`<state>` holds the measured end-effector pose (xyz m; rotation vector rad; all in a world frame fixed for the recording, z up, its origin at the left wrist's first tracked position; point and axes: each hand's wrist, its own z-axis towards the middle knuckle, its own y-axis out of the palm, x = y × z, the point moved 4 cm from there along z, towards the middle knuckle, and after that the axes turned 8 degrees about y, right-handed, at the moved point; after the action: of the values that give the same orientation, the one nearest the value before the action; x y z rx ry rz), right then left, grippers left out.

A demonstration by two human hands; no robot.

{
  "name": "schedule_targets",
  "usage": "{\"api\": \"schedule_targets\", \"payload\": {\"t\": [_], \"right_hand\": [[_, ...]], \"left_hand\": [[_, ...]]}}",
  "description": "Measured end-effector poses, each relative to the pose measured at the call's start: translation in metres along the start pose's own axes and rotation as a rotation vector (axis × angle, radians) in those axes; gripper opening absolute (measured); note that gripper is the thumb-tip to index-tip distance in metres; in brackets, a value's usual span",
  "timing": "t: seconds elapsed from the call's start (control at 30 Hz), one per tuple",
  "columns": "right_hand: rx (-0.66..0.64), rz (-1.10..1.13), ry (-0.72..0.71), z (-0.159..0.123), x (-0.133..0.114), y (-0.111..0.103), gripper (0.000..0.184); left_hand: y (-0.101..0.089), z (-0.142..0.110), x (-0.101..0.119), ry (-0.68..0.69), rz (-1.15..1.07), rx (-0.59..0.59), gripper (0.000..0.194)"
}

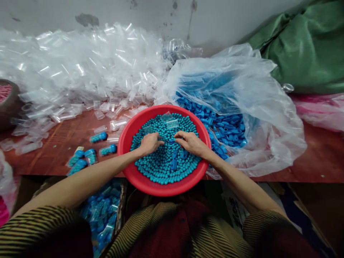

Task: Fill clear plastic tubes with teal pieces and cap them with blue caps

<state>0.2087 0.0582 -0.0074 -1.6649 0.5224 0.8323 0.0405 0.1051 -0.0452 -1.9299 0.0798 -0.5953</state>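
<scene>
A red basin (163, 191) full of turquoise beads (161, 172) stands before me at the table's edge. Over the beads, my left hand (151, 144) is closed with its thumb pointing right; what it holds, if anything, is hard to make out. My right hand (189, 143) faces it, thumb and forefinger close together at a small blue cap (171, 142). Further blue caps (174, 163) lie on the beads below. Clear plastic tubes (172, 124) rest on the beads beyond my hands.
Loose clear tubes (80, 68) are heaped at the back left. To the right, a clear bag (279, 118) spills blue caps (228, 129). Several bead-filled tubes (107, 149) lie left of the basin. Below stands a box of filled tubes (103, 215). Green cloth (309, 50) is back right.
</scene>
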Motion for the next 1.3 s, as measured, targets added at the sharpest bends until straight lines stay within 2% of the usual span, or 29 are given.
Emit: {"api": "schedule_targets", "payload": {"t": [0.13, 0.23, 0.33, 0.4, 0.47, 0.53, 0.67, 0.83, 0.93, 1.03, 1.13, 1.2, 1.3], "right_hand": [[0.035, 0.037, -0.003, -0.002, -0.001, -0.003, 0.013], [0.027, 0.060, -0.020, -0.003, -0.002, -0.005, 0.014], [0.020, -0.005, 0.008, 0.001, 0.001, -0.009, 0.015], [0.032, -0.160, 0.081, 0.005, 0.006, -0.013, 0.017], [0.002, -0.375, 0.159, 0.009, 0.011, -0.015, 0.019], [-0.080, -0.565, 0.194, 0.010, 0.014, -0.014, 0.020], [-0.203, -0.759, 0.130, 0.006, 0.012, -0.013, 0.024], [-0.178, -0.835, 0.110, 0.001, 0.004, -0.011, 0.024], [-0.155, -0.864, 0.075, -0.003, -0.002, 0.001, 0.023], [-0.236, -0.874, -0.014, -0.006, -0.004, 0.019, 0.025], [-0.305, -0.839, -0.027, -0.005, -0.002, 0.026, 0.023], [-0.290, -0.801, -0.003, -0.002, -0.002, 0.024, 0.020], [-0.260, -0.773, -0.032, 0.002, -0.004, 0.026, 0.025]], "left_hand": [[-0.005, 0.007, -0.004, 0.053, -0.093, -0.065, 0.021], [-0.010, 0.007, -0.013, 0.013, -0.173, -0.199, 0.015], [-0.002, 0.011, -0.016, -0.079, -0.252, -0.328, 0.026], [0.009, 0.021, -0.010, -0.132, -0.306, -0.360, 0.028], [0.021, 0.032, -0.001, -0.169, -0.378, -0.368, 0.026], [0.029, 0.040, 0.007, -0.182, -0.491, -0.381, 0.024], [0.030, 0.041, 0.010, -0.134, -0.796, -0.401, 0.026], [0.020, 0.033, 0.004, -0.042, -1.028, -0.357, 0.033], [0.013, 0.026, 0.003, 0.022, -1.063, -0.297, 0.033], [0.005, 0.016, 0.003, 0.070, -1.092, -0.251, 0.033], [-0.001, 0.003, 0.002, 0.040, -1.164, -0.238, 0.036], [-0.003, -0.005, 0.001, -0.019, -1.186, -0.251, 0.037], [-0.003, -0.015, -0.001, -0.111, -1.209, -0.292, 0.031]]}}
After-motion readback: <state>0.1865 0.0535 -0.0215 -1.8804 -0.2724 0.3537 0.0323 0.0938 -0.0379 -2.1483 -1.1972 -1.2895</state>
